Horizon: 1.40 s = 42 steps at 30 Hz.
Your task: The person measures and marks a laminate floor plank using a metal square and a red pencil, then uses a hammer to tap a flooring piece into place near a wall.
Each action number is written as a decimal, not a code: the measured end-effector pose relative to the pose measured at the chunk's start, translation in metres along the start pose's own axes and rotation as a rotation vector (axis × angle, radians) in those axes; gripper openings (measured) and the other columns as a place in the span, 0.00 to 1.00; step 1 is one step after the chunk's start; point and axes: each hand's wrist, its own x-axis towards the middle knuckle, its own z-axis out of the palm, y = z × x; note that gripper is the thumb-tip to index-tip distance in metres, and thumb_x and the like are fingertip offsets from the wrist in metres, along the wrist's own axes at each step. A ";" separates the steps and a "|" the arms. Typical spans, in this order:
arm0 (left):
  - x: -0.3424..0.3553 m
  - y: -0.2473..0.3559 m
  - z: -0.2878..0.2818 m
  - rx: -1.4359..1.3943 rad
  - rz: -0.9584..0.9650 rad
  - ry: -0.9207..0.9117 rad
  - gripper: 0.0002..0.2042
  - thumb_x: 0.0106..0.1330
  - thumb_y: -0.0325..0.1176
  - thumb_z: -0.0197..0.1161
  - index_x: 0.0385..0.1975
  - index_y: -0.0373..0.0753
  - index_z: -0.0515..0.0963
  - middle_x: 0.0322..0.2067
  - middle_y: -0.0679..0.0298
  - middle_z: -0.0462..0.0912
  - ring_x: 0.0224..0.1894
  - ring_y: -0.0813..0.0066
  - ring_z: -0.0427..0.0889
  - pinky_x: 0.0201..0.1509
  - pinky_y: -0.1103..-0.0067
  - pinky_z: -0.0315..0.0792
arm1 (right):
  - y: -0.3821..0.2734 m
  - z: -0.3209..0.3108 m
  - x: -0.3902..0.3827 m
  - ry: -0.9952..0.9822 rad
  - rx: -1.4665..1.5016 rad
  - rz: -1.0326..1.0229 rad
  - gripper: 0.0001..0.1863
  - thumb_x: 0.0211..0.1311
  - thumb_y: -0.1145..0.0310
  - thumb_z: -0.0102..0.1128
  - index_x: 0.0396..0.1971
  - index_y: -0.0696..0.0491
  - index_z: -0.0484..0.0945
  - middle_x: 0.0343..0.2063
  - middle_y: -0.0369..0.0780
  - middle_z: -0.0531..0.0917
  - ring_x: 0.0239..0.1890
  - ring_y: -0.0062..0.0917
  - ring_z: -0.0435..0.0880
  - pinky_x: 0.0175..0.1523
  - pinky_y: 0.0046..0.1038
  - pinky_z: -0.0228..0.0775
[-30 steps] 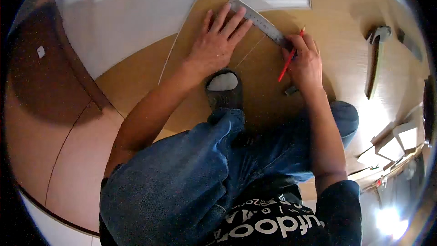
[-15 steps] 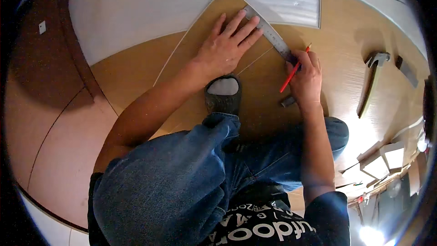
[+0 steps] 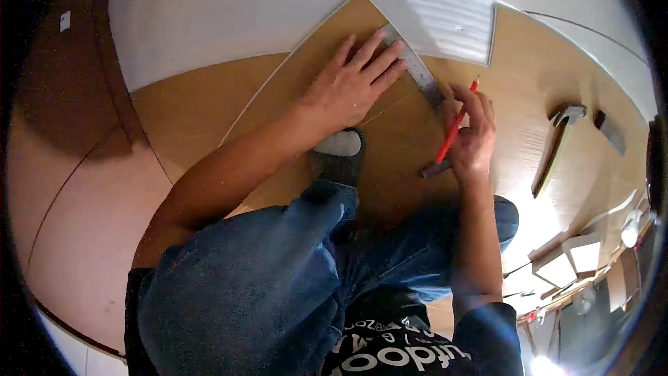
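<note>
My left hand lies flat with fingers spread on a wood-toned plank, its fingertips over a metal ruler. The ruler runs slantwise along the plank's right edge, toward my right hand. Between the fingers of that hand is a red pencil, its sharpened end pointing up and away from me. A dark, narrow piece lies beside and partly beneath the right hand; its kind is unclear. My foot in a dark shoe stands just below the left hand.
A claw hammer with a pale handle lies on the boards at the right, beside a flat metal piece. White sheeting borders the planks at the far side. Open boxes and a bright lamp are at the lower right.
My right hand has eased back from the ruler's near end, with the pencil still in it. More of the dark piece shows. The left hand keeps its place on the ruler; the whole view has shifted.
</note>
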 end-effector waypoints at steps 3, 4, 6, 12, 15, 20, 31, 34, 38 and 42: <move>-0.003 0.000 -0.001 -0.007 0.023 -0.038 0.29 0.71 0.34 0.53 0.74 0.44 0.68 0.78 0.59 0.61 0.79 0.51 0.58 0.81 0.55 0.55 | -0.030 -0.010 0.035 -0.078 0.215 -0.040 0.15 0.69 0.71 0.64 0.54 0.55 0.84 0.44 0.47 0.85 0.48 0.43 0.84 0.56 0.38 0.76; -0.004 0.001 0.003 0.008 0.024 -0.007 0.29 0.71 0.34 0.53 0.74 0.44 0.69 0.78 0.59 0.61 0.79 0.53 0.59 0.81 0.58 0.56 | -0.035 -0.008 0.047 -0.150 0.332 -0.053 0.15 0.72 0.70 0.62 0.55 0.55 0.84 0.44 0.47 0.85 0.48 0.42 0.85 0.55 0.37 0.76; 0.001 0.003 0.004 0.019 0.023 0.037 0.28 0.72 0.35 0.53 0.74 0.43 0.69 0.78 0.59 0.61 0.79 0.54 0.59 0.81 0.62 0.58 | -0.029 0.010 0.074 -0.212 0.453 -0.025 0.13 0.77 0.69 0.57 0.54 0.58 0.83 0.43 0.48 0.87 0.49 0.33 0.86 0.55 0.34 0.77; -0.003 0.002 0.008 0.010 -0.015 0.012 0.30 0.69 0.36 0.56 0.74 0.45 0.69 0.79 0.61 0.60 0.80 0.56 0.58 0.80 0.62 0.60 | -0.021 0.045 0.129 -0.302 0.461 0.004 0.09 0.76 0.70 0.60 0.47 0.60 0.82 0.37 0.44 0.89 0.40 0.26 0.89 0.45 0.28 0.80; 0.003 0.005 0.007 0.054 -0.004 -0.005 0.29 0.70 0.38 0.55 0.74 0.45 0.69 0.79 0.61 0.59 0.80 0.56 0.57 0.81 0.61 0.57 | -0.009 0.048 0.135 -0.271 0.385 -0.089 0.11 0.76 0.67 0.60 0.45 0.60 0.82 0.35 0.45 0.90 0.40 0.31 0.91 0.45 0.30 0.80; -0.002 0.003 0.014 0.014 -0.014 0.047 0.29 0.71 0.40 0.54 0.73 0.44 0.70 0.78 0.59 0.61 0.80 0.55 0.57 0.83 0.61 0.54 | -0.013 0.053 0.140 -0.301 0.315 -0.100 0.10 0.76 0.66 0.61 0.45 0.58 0.83 0.35 0.45 0.90 0.39 0.34 0.91 0.45 0.32 0.80; 0.001 0.002 0.013 0.006 0.000 0.054 0.29 0.69 0.38 0.56 0.72 0.43 0.71 0.77 0.59 0.63 0.79 0.55 0.59 0.82 0.60 0.56 | -0.025 0.058 0.138 -0.254 0.195 -0.232 0.09 0.73 0.66 0.65 0.40 0.57 0.82 0.28 0.45 0.89 0.30 0.33 0.90 0.36 0.32 0.81; -0.001 0.002 0.011 0.022 -0.004 0.046 0.29 0.69 0.38 0.56 0.72 0.45 0.71 0.77 0.59 0.63 0.79 0.55 0.60 0.81 0.60 0.58 | -0.019 0.062 0.139 -0.204 0.192 -0.223 0.09 0.73 0.65 0.65 0.40 0.56 0.83 0.28 0.45 0.89 0.30 0.34 0.91 0.36 0.33 0.81; 0.000 0.003 0.013 -0.047 -0.030 0.004 0.30 0.70 0.36 0.55 0.74 0.47 0.68 0.78 0.61 0.61 0.79 0.57 0.59 0.80 0.62 0.60 | -0.031 0.059 0.133 -0.240 0.103 -0.183 0.05 0.73 0.68 0.63 0.39 0.53 0.83 0.29 0.44 0.88 0.32 0.38 0.90 0.40 0.35 0.82; 0.000 0.001 0.014 0.035 -0.008 0.005 0.30 0.71 0.35 0.54 0.76 0.47 0.66 0.79 0.62 0.59 0.80 0.58 0.58 0.80 0.62 0.60 | -0.009 0.024 0.111 0.052 0.135 -0.027 0.06 0.74 0.71 0.64 0.46 0.54 0.84 0.36 0.42 0.90 0.39 0.24 0.91 0.45 0.29 0.82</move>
